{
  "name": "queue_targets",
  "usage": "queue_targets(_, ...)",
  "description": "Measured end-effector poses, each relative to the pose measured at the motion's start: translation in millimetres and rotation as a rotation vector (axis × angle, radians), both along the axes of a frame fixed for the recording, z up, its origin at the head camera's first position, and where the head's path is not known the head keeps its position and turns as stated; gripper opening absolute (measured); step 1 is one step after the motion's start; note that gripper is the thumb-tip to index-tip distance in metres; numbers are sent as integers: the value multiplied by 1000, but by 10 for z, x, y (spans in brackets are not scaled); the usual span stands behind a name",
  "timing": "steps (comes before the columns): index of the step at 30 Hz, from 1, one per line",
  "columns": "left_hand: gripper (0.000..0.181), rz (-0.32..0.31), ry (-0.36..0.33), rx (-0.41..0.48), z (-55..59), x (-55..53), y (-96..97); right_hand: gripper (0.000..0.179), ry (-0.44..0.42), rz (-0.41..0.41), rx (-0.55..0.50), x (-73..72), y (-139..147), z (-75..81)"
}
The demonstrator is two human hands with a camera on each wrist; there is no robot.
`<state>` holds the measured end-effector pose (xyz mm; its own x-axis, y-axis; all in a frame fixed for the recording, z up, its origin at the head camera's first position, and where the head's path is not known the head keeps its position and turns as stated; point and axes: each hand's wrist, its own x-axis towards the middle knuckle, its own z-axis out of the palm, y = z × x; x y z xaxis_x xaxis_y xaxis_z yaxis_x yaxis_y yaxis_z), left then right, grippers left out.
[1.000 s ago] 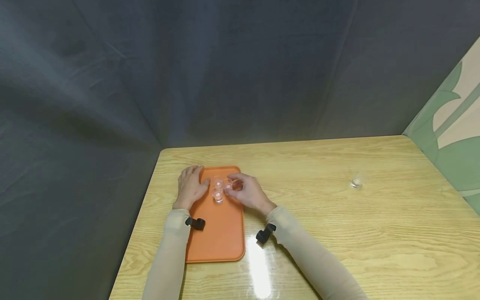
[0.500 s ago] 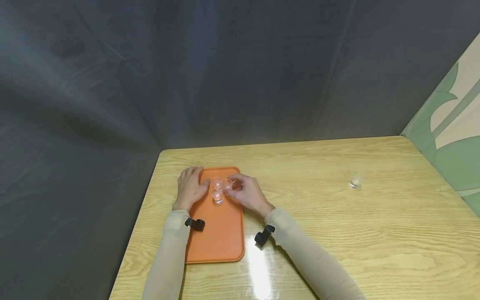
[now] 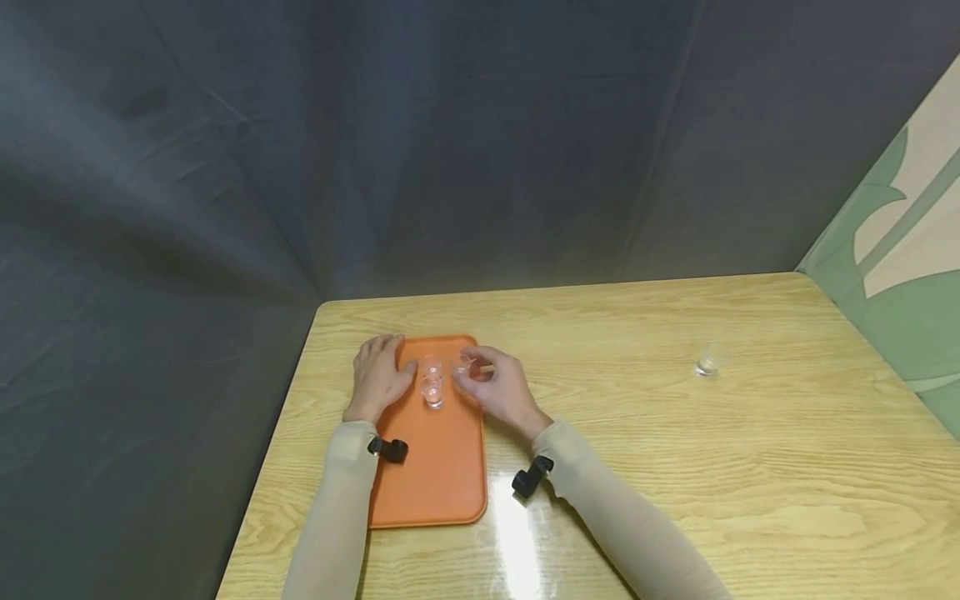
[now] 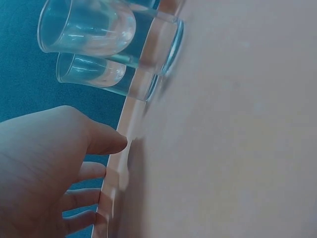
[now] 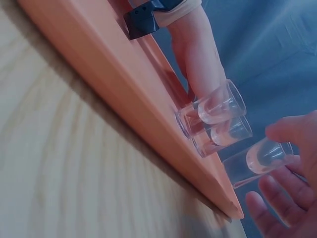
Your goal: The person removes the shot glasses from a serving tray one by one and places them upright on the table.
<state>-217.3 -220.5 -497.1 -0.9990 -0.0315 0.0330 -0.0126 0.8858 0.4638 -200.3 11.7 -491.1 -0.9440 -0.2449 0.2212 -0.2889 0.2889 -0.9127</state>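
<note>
On the left, the left hand (image 3: 377, 381) rests at the long side of an orange tray (image 3: 430, 492), its fingers straight and gripping no glass, its thumb over the inside. The tray lies on a wooden tabletop (image 3: 637, 467). Near its far end, a front shot glass (image 3: 432, 396) and a back shot glass (image 3: 432, 368) stand upright, close together. Just to their right, the right hand (image 3: 500, 389) pinches a third shot glass (image 5: 255, 161) between thumb and fingers. I can't tell if that glass touches the tray. Well apart, farther right, a lone shot glass (image 3: 706, 365) stands on the tabletop.
</note>
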Motion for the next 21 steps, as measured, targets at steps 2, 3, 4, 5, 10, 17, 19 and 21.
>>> queue_targets(2, 58, 0, 4, 2, 3, 1, -3, 43, 0, -15, -16, 11, 24, 14)
queue_targets(3, 57, 0, 6, 3, 6, 0, -5, 43, 2, -22, -24, 13, 38, 19)
queue_targets(4, 57, -1, 10, 4, 9, -1, -5, 43, 1, -30, -32, 15, 52, 27)
queue_targets(5, 57, -1, 11, 3, 11, -3, -5, 42, 0, -38, -41, 16, 68, 35)
queue_targets(10, 58, -1, 11, 0, 3, -11, -2, 42, -40, -61, -62, 19, 171, 47)
queue_targets(17, 57, -2, 15, 13, -5, 2, -2, 40, -91, -117, -80, -11, 356, 38)
queue_targets(19, 57, 1, 19, 17, -7, 5, 0, 40, -102, -141, -88, -23, 413, 33)
queue_targets(21, 57, 4, 22, 18, -13, 4, 2, 39, -119, -170, -92, -36, 470, 25)
